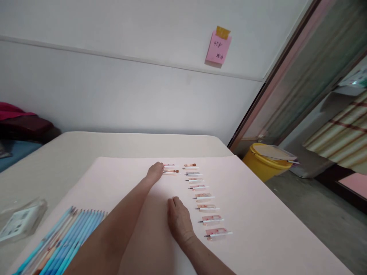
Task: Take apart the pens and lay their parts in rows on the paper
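My left hand (155, 172) reaches to the far part of the pink sheet (226, 175), its fingers closed at the left ends of a small group of pen parts (171, 171). Whatever sits between the fingertips is hidden. My right hand (180, 220) rests nearer on the sheet with loosely bent fingers; nothing shows in it. To its right runs a column of white pen refills with dark tips, such as this refill (219, 233), each lying with a short pink printed piece (211, 218). Two brown-ended pieces, one of them this piece (190, 165), lie at the far end.
Several blue and pale pen barrels (77, 233) lie side by side at lower left, partly behind my left forearm. A clear plastic bag (24, 219) with a white label lies left of them. Right of the table stands a yellow bucket (263, 164). A wall (129, 95) closes off the back.
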The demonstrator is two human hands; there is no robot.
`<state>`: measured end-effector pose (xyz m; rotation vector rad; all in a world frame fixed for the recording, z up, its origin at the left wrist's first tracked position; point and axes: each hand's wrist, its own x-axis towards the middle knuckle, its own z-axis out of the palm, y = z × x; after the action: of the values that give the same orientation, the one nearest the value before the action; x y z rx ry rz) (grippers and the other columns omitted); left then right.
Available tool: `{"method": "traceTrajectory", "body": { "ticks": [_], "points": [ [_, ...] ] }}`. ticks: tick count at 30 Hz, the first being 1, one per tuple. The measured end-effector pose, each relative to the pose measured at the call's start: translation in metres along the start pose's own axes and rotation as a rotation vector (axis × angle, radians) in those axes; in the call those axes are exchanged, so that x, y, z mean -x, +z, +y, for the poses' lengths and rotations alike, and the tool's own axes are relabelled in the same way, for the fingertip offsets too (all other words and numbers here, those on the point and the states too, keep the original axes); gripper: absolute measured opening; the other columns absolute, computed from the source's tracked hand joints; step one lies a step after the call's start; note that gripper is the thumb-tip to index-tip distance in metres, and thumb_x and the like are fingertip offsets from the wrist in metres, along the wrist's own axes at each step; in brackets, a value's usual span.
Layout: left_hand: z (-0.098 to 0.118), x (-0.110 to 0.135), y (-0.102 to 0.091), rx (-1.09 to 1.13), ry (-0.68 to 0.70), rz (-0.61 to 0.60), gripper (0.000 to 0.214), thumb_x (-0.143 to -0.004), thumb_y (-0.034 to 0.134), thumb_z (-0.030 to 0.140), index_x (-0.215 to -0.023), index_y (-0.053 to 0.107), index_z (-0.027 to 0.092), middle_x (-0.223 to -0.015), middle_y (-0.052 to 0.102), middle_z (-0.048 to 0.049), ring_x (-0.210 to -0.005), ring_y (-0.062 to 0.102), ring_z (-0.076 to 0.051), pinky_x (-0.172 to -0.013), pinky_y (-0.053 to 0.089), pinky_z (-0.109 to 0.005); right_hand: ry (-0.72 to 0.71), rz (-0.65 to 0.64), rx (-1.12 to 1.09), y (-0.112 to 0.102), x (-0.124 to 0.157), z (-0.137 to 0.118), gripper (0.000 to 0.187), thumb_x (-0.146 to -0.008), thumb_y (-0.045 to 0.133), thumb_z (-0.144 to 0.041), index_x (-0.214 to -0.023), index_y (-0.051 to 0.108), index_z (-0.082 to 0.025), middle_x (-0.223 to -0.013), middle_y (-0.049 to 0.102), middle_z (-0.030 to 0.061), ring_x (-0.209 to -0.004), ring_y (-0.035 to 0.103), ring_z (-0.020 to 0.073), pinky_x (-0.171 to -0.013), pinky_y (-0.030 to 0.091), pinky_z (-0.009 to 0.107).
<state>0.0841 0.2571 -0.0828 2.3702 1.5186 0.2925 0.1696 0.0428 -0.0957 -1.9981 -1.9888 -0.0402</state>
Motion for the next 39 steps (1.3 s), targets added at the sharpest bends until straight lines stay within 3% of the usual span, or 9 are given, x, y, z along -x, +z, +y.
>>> {"method": "traceTrajectory", "body": {
  "ticks": [22,33,39],
  "points": [
    [-0.0081,-0.0007,-0.0006,0.168,0.087,0.007,0.017,-0.082,0.047,0.021,-0.078,0.063,0.02,-0.093,0.063,-0.0049,-0.088,0.056,-0.017,-0.076,0.039,-0.026,0.008,-0.03,0.012,0.0002,-0.0004,-0.0002,0.017,-0.081,0.046,-0.005,-0.087,0.052,-0.02,-0.088,0.054,0.0043,-0.075,0.051,0.0166,-0.059,0.032,0.027],
    [-0.0071,0.0007,0.0016,0.313,-0.011,0.082,0.018,-0.081,0.046,0.019,-0.081,0.064,0.02,-0.096,0.065,-0.0044,-0.09,0.056,-0.017,-0.079,0.039,-0.026,0.003,-0.029,0.016,-0.0006,-0.0008,0.0001,0.018,-0.08,0.046,-0.005,-0.087,0.052,-0.02,-0.088,0.055,0.0043,-0.076,0.051,0.0171,-0.058,0.03,0.027],
    [-0.0085,0.0055,-0.0019,0.439,-0.14,0.109,0.025,-0.08,0.041,0.013,-0.093,0.061,0.019,-0.08,0.068,-0.0025,-0.078,0.059,-0.014,-0.067,0.041,-0.023,0.003,-0.025,0.012,-0.0009,-0.0008,-0.0002,0.016,-0.08,0.046,-0.006,-0.087,0.052,-0.02,-0.088,0.055,0.0043,-0.076,0.051,0.0167,-0.058,0.03,0.026]
  ]
}}
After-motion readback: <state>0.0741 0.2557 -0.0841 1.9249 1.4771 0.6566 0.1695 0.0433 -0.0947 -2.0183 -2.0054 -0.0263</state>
